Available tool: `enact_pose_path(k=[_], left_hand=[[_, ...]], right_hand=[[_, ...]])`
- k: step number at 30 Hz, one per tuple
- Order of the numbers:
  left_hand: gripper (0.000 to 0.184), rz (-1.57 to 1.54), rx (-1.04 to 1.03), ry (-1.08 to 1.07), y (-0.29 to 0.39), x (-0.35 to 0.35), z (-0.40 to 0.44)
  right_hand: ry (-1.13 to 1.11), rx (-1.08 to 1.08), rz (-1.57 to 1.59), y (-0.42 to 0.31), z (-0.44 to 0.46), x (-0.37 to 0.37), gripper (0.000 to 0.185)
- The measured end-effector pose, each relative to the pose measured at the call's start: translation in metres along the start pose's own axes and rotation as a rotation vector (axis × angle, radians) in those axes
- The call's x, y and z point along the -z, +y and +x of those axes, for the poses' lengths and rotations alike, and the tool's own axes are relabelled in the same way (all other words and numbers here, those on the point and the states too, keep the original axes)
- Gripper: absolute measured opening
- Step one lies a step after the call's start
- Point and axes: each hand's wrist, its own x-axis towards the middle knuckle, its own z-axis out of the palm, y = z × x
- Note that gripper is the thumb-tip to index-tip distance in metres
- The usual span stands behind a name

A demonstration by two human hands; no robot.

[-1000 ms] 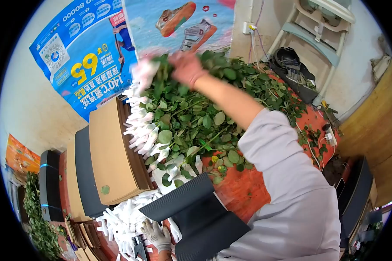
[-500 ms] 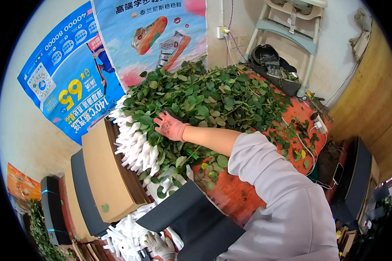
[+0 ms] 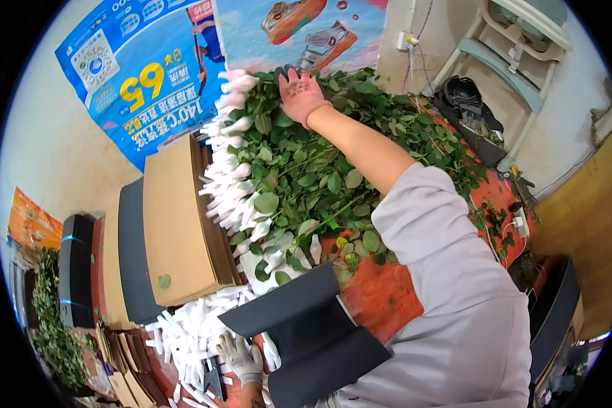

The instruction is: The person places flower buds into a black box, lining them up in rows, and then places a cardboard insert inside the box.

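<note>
Right hand (image 3: 301,97), pink-gloved, reaches over the heap of green leafy stems (image 3: 306,166) on the red worktop (image 3: 381,292); whether it grips any, I can't tell. Left hand (image 3: 240,362), grey-gloved, lies below them, unclenched beside loose white sleeves (image 3: 190,323). Many heads look already wrapped in white; what's left is unclear.

Green leaves (image 3: 334,182); white-and-pink wrapped buds (image 3: 234,194); red worktop (image 3: 381,292); black ribbed sheet (image 3: 279,299); tan cardboard (image 3: 177,224); blue poster (image 3: 136,81) with yellow numerals.
</note>
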Motion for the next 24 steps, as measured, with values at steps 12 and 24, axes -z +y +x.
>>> enact_pose_path(k=[12, 24], left_hand=[[0.056, 0.000, 0.015, -0.004, -0.002, -0.001, 0.002], [0.052, -0.009, 0.041, 0.002, -0.001, 0.001, 0.002]], right_hand=[[-0.462, 0.231, 0.056, -0.078, -0.095, -0.029, 0.023], [-0.436, -0.048, 0.091, -0.011, -0.024, 0.065, 0.042]])
